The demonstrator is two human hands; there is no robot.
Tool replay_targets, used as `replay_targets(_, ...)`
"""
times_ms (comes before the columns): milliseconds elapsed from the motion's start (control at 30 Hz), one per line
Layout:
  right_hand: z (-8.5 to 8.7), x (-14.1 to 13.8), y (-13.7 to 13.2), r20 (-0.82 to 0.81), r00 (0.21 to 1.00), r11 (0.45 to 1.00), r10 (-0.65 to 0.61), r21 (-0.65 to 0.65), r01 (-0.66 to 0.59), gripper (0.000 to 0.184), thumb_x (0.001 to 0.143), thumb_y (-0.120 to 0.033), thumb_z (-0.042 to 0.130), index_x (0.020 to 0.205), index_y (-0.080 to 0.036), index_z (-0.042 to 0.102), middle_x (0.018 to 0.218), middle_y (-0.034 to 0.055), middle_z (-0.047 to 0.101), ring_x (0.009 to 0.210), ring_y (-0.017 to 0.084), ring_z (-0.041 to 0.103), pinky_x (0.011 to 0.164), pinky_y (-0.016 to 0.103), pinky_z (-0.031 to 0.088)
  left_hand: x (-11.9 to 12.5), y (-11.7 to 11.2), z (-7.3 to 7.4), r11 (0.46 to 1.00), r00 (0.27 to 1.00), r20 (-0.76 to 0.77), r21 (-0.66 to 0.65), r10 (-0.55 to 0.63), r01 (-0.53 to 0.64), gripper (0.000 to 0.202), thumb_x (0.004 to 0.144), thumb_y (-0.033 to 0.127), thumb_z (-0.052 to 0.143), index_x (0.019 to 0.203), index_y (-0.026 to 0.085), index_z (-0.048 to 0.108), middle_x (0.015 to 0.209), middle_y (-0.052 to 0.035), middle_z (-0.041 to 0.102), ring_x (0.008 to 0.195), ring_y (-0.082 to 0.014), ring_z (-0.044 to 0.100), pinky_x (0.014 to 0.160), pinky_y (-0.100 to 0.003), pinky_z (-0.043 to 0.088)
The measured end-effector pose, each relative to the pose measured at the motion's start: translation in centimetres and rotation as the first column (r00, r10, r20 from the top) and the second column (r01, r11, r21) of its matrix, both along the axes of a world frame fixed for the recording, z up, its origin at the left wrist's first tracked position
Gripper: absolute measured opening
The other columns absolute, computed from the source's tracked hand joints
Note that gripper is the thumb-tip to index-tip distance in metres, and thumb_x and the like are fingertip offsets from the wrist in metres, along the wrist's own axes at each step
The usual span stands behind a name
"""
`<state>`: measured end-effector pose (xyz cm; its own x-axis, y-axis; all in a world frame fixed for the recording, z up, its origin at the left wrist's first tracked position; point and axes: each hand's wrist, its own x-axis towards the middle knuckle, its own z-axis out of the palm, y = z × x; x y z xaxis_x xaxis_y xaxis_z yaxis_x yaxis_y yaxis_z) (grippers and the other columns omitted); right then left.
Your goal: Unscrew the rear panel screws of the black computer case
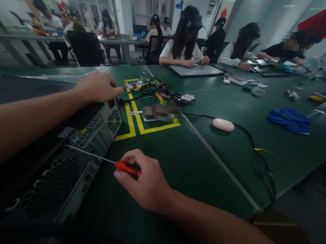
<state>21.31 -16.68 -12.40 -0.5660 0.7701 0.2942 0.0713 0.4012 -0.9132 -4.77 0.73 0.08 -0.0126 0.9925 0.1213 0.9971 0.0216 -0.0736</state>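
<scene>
A dark desktop computer case [89, 128] lies along the left side, its metal rear panel with vents and ports turned to the right. My left hand [97, 85] rests on the far top corner of this case, fingers curled over the edge. In my right hand [150, 183] is a screwdriver [124, 167] with an orange-red handle, gripped between thumb and fingers. Its long thin shaft points left, and the tip meets the rear panel near the top edge. Whether a screw sits under the tip is too small to tell.
Tangled cables [155, 88] and a blurred-out object [161, 111] lie by yellow tape marks [162, 128] on the green table [199, 167]. A pink mouse-shaped item [223, 125], a black cable [251, 142] and blue cloth [289, 119] are farther right. People work opposite.
</scene>
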Motion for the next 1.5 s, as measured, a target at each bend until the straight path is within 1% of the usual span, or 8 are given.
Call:
replay_targets(167, 0.04, 0.05, -0.02, 0.026, 1.0, 1.0, 0.002, -0.008, -0.001, 0.022, 0.107, -0.038, 0.084, 0.117, -0.025, 0.07, 0.103, 0.0025, 0.082, 0.09, 0.022, 0.077, 0.092, 0.039, 0.065, -0.33, 0.25, -0.15, 1.0, 1.0, 0.024, 0.017, -0.009, 0.009, 0.086, 0.102, 0.073, 0.045, 0.135, 0.015, 0.097, 0.124, -0.0286, 0.088, 0.114, -0.0479, 0.079, 0.091, -0.055, 0.058)
replay_targets(300, -0.05, -0.03, 0.0, 0.011, 1.0, 1.0, -0.002, 0.011, 0.002, 0.02, 0.106, -0.038, 0.083, 0.114, -0.026, 0.069, 0.102, 0.0021, 0.082, 0.089, 0.022, 0.077, 0.091, 0.038, 0.065, -0.3, 0.21, -0.09, 1.0, 0.998, 0.061, 0.031, -0.004, 0.002, 0.081, 0.1, 0.073, 0.051, 0.133, 0.016, 0.098, 0.124, -0.0284, 0.088, 0.112, -0.0492, 0.078, 0.092, -0.057, 0.059)
replay_targets(567, -0.1, -0.03, -0.03, 0.001, 1.0, 1.0, -0.001, 0.001, 0.001, 0.022, 0.106, -0.04, 0.082, 0.115, -0.026, 0.068, 0.099, 0.001, 0.079, 0.087, 0.022, 0.076, 0.09, 0.037, 0.063, 0.01, 0.12, 0.01, 1.0, 1.0, 0.027, 0.019, 0.0, -0.001, 0.084, 0.103, 0.07, 0.045, 0.137, 0.014, 0.097, 0.128, -0.0292, 0.088, 0.117, -0.0494, 0.078, 0.095, -0.057, 0.059)
replay_targets(833, -0.17, -0.01, 0.06, -0.013, 1.0, 1.0, 0.004, 0.002, -0.004, 0.022, 0.106, -0.041, 0.082, 0.114, -0.026, 0.068, 0.099, 0.0013, 0.079, 0.087, 0.022, 0.075, 0.088, 0.038, 0.062, 0.28, -0.27, 0.1, 1.0, 0.999, 0.03, 0.01, 0.016, -0.017, 0.082, 0.105, 0.066, 0.045, 0.138, 0.012, 0.096, 0.127, -0.0302, 0.088, 0.114, -0.0492, 0.078, 0.092, -0.056, 0.058)
replay_targets(1133, -0.01, 0.02, -0.09, -0.01, 1.0, 1.0, 0.005, -0.025, -0.005, 0.023, 0.106, -0.041, 0.083, 0.114, -0.026, 0.067, 0.099, 0.0009, 0.078, 0.086, 0.021, 0.073, 0.089, 0.038, 0.062, 0.41, -0.3, 0.31, 1.0, 1.0, 0.002, -0.006, 0.011, -0.011, 0.083, 0.107, 0.067, 0.041, 0.139, 0.013, 0.095, 0.129, -0.0286, 0.088, 0.116, -0.0452, 0.078, 0.093, -0.053, 0.057)
replay_targets(1267, -0.1, 0.0, -0.02, -0.018, 1.0, 1.0, 0.005, -0.004, -0.005, 0.022, 0.106, -0.042, 0.082, 0.113, -0.026, 0.068, 0.099, 0.0014, 0.078, 0.087, 0.022, 0.074, 0.088, 0.037, 0.061, 0.47, -0.39, 0.34, 1.0, 1.0, 0.0, -0.007, 0.019, -0.019, 0.083, 0.108, 0.066, 0.041, 0.14, 0.012, 0.095, 0.133, -0.0297, 0.087, 0.119, -0.047, 0.078, 0.094, -0.054, 0.058)
replay_targets(1367, -0.2, -0.01, 0.01, -0.02, 1.0, 1.0, 0.0, 0.004, 0.0, 0.024, 0.107, -0.043, 0.083, 0.113, -0.026, 0.068, 0.098, 0.0008, 0.077, 0.086, 0.021, 0.074, 0.087, 0.037, 0.061, 0.48, -0.34, 0.27, 1.0, 1.0, 0.005, -0.007, 0.012, -0.012, 0.084, 0.107, 0.066, 0.041, 0.142, 0.011, 0.094, 0.13, -0.0298, 0.087, 0.119, -0.0478, 0.078, 0.096, -0.055, 0.059)
replay_targets(1500, -0.33, -0.02, -0.03, -0.004, 1.0, 1.0, -0.015, 0.009, 0.015, 0.022, 0.108, -0.042, 0.083, 0.114, -0.026, 0.07, 0.097, -0.0001, 0.078, 0.083, 0.02, 0.073, 0.087, 0.036, 0.061, 0.46, -0.21, 0.12, 1.0, 1.0, -0.001, 0.002, 0.012, -0.012, 0.085, 0.106, 0.068, 0.041, 0.142, 0.013, 0.095, 0.128, -0.0277, 0.088, 0.116, -0.0469, 0.079, 0.096, -0.055, 0.06)
